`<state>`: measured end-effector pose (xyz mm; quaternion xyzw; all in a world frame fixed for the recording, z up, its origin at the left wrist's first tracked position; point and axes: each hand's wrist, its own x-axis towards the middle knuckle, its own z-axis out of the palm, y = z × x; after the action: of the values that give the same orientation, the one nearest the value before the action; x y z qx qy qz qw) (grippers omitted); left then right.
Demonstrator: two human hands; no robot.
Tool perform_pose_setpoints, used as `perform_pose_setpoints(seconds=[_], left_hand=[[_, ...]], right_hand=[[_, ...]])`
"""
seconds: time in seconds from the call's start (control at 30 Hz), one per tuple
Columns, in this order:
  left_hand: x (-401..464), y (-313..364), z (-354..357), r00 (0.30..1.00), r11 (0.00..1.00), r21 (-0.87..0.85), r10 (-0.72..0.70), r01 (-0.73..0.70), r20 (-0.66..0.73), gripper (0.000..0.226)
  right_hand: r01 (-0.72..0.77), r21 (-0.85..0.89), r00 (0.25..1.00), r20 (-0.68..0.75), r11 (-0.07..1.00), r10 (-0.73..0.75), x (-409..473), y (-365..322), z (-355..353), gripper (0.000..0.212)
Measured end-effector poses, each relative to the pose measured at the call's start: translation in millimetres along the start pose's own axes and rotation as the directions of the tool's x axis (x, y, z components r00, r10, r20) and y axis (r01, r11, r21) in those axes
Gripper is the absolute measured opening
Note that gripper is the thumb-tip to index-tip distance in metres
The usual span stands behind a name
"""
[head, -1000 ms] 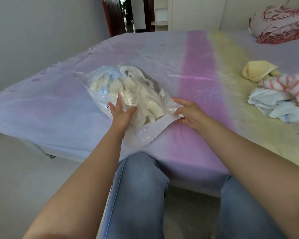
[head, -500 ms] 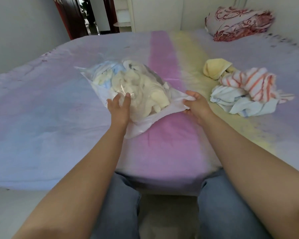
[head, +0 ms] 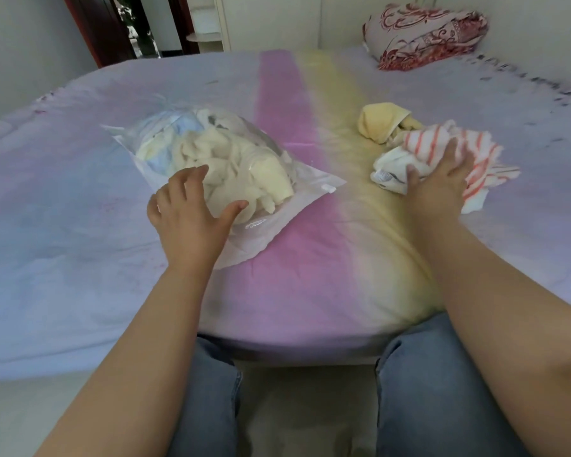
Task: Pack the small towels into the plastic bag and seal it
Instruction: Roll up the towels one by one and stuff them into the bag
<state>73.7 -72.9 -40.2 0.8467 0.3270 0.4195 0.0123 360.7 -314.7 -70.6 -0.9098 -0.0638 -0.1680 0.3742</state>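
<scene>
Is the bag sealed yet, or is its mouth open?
Cannot tell. The bag lies flat, stuffed with towels, its slider at one corner; the seam is too faint to read.
</scene>
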Motion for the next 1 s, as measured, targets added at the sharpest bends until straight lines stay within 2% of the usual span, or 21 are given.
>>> perform_pose_setpoints(seconds=[0.07,0.1,0.13,0.2,0.23,0.3,0.37,0.47,0.57,0.63,0.7,0.77,0.87,0.93,1.0], left_hand=[[-1.3,0.9,2.9,0.999,0.998,0.061,0.032,-0.031,-0.023,0.066],[-1.9,1.2,4.3,0.998,0.995,0.086,0.057,-0.054,-0.032,0.06],[-2.3,1.8,5.6,0.995,0.99,0.112,0.093,-0.088,-0.041,0.051],[-4.6,4.0,6.9,0.979,0.971,0.165,0.189,-0.175,-0.075,0.031],[-6.4,5.3,6.5,0.967,0.958,0.187,0.237,-0.217,-0.095,0.024],[-7.6,7.5,0.9,0.944,0.938,0.214,0.305,-0.274,-0.124,0.019],[-4.3,10.1,-9.5,0.941,0.929,0.234,0.32,-0.289,-0.109,0.018],[4.9,19.0,-30.7,0.956,0.94,0.202,0.29,-0.275,-0.048,0.015],[17.2,34.2,-49.6,0.975,0.965,0.137,0.221,-0.222,0.021,0.014],[26.5,39.9,-53.9,0.982,0.977,0.097,0.186,-0.188,0.026,0.018],[33.0,40.9,-53.5,0.987,0.987,0.017,0.158,-0.158,0.026,0.022],[33.5,38.8,-52.0,0.989,0.988,-0.067,0.141,-0.138,0.041,0.023],[24.3,34.3,-48.1,0.991,0.987,-0.15,0.075,-0.058,0.114,0.014],[23.0,29.3,-45.6,0.99,0.979,-0.201,0.005,0.023,0.138,0.008],[26.3,20.3,-44.0,0.993,0.966,-0.245,-0.054,0.079,0.104,0.015]], right_hand=[[-0.037,0.142,0.993,-0.106,0.989,0.053,3.1,-3.5,-8.7,0.078],[-0.071,0.166,0.99,-0.105,0.984,0.089,3.0,-4.3,-13.3,0.074],[-0.103,0.113,0.991,-0.077,0.988,0.112,2.2,-2.3,-15.1,0.069],[-0.111,-0.104,0.994,-0.013,0.988,0.11,1.1,1.8,-18.4,0.058],[-0.081,-0.179,0.996,0.013,0.981,0.084,1.2,1.2,-19.5,0.049],[0.003,-0.219,1.0,0.024,0.976,0.003,-1.1,-8.2,-25.7,0.032],[0.086,-0.199,0.996,-0.014,0.976,-0.091,-8.1,-23.1,-35.1,0.031],[0.195,-0.035,0.979,-0.056,0.98,-0.197,-31.7,-53.4,-53.9,0.04],[0.412,0.083,0.904,-0.162,0.907,-0.396,-57.4,-79.8,-64.7,0.037],[0.482,0.341,0.867,-0.056,0.807,-0.494,-82.2,-98.1,-70.2,0.035],[0.405,0.53,0.854,0.073,0.745,-0.516,-112.6,-118.9,-76.7,0.032],[0.382,0.549,0.845,0.117,0.743,-0.521,-139.3,-139.9,-73.1,0.029],[0.34,0.666,0.829,0.12,0.664,-0.546,-174.5,-167.9,-50.7,0.036],[0.395,0.613,0.754,0.21,0.684,-0.623,-189.4,-177.3,-28.9,0.044],[0.616,0.314,0.646,0.324,0.722,-0.692,-192.7,-175.8,-8.9,0.053]])
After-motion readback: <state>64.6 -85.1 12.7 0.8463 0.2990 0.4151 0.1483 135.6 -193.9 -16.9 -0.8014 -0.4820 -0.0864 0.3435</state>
